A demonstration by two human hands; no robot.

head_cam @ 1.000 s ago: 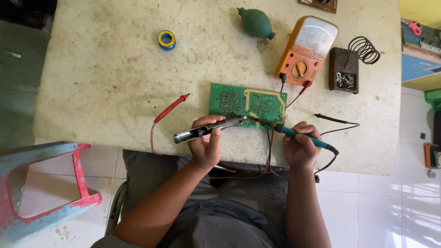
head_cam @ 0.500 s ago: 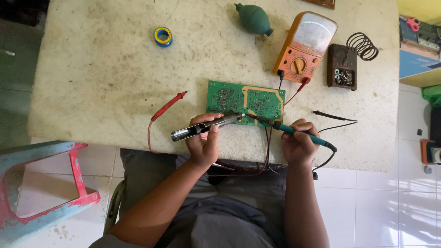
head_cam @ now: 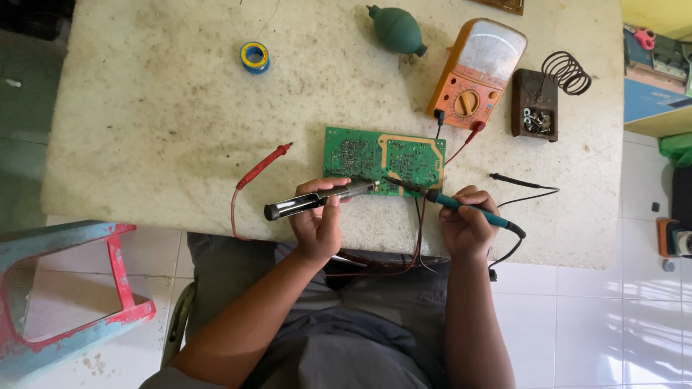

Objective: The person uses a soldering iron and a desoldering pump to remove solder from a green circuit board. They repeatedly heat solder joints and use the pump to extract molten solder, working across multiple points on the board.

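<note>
Green circuit board (head_cam: pixel 382 155): flat on stone table (head_cam: pixel 144 144), long axis left-right, near edge by the hands. Desoldering pump (head_cam: pixel 317 199): clasped in left hand (head_cam: pixel 317 223), tip pointing right at board. Soldering iron (head_cam: pixel 461 207): pinched in right hand (head_cam: pixel 468 223), tip pointing left. Orange multimeter (head_cam: pixel 476 75) beyond.

The spot where the tip of the dark desoldering pump (head_cam: pixel 317 199) and the tip of the green-handled soldering iron (head_cam: pixel 461 207) meet the green circuit board (head_cam: pixel 382 155) is too small to tell whether either touches it. The left hand (head_cam: pixel 317 220) covers the pump's middle, and the right hand (head_cam: pixel 467 227) hides part of the iron's grip. The board's solder joints blur together. Wires (head_cam: pixel 389 263) drop out of sight behind the near table edge (head_cam: pixel 216 227). At far centre, a brown object (head_cam: pixel 504 5) is cut by the top edge.
</note>
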